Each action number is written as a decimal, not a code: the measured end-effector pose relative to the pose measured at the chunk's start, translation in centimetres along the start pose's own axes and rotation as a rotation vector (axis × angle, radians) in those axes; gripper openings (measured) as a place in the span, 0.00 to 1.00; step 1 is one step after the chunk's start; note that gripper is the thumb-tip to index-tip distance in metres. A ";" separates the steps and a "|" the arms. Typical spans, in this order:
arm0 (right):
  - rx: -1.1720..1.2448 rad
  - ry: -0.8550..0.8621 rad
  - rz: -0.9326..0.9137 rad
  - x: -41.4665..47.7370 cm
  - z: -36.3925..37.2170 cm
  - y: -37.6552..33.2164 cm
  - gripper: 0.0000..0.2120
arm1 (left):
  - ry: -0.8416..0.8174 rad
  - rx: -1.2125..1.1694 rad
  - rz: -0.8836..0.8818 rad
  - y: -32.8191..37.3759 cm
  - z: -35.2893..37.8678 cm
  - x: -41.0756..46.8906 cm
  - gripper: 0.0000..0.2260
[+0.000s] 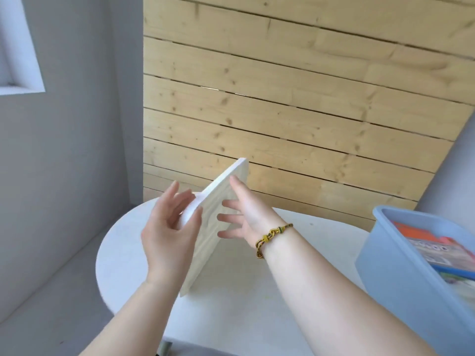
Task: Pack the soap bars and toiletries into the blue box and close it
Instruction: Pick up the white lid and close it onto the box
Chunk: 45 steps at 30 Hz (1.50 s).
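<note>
At mid-frame, white panel (210,227): on my feed it stands tilted on edge above the table, top corner leaning toward the upper right and lower corner close to the tabletop. Its face shows a faint grain-like texture.
Left hand (172,227): grips the panel's left edge – thumb laid on the near face, fingers reaching round behind. A small white rounded shape shows between thumb and fingers; I cannot tell what it is.
Right hand (244,214): fingers spread and straight, their tips pressed flat against the panel's right face, nothing clasped.
Bracelet (267,237): yellow and green cord on the right wrist.
Blue box (385,265): sits at the right edge of the frame on the table, well apart from both hands, its top uncovered and partly cut off by the frame.
Box contents: an orange pack (421,232) lies at the far end, with printed packs beside it toward the lower right – I cannot read their labels.
Table (257,291): white with a rounded edge, filling the lower middle of the frame under both forearms.
Wooden slat wall (282,86): pale planks with dark gaps, across the upper centre and right.
Grey wall (77,124): left side of the frame, with a window recess (15,47) at the upper left.
</note>
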State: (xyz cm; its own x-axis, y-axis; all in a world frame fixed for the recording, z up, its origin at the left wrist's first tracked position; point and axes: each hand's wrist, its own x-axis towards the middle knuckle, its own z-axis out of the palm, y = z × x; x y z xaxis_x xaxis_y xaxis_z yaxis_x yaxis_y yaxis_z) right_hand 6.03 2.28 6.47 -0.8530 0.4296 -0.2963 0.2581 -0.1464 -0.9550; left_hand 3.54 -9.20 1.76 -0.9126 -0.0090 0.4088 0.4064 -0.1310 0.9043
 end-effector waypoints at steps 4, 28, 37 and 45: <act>-0.011 0.027 0.044 -1.5 -3.0 -0.9 0.14 | -0.202 0.039 0.127 0.7 2.9 -3.6 0.30; 0.127 0.516 -0.341 -17.4 -30.9 -1.9 0.14 | -0.922 -0.177 -0.418 7.7 19.8 -9.6 0.13; -0.038 0.689 -0.155 -20.2 -37.3 2.9 0.15 | -0.925 -0.082 -0.563 8.1 24.6 -16.9 0.10; -0.392 0.706 -0.009 -20.0 -38.0 4.1 0.13 | -1.000 -0.051 -0.586 7.1 24.5 -17.7 0.14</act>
State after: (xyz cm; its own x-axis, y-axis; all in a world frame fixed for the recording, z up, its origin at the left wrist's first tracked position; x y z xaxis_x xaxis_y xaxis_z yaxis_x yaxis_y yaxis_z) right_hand 41.43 26.91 7.94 -0.4013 0.9102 -0.1028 0.5048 0.1261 -0.8540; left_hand 23.67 14.28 4.00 -0.5079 0.8507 -0.1354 -0.0898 0.1041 0.9905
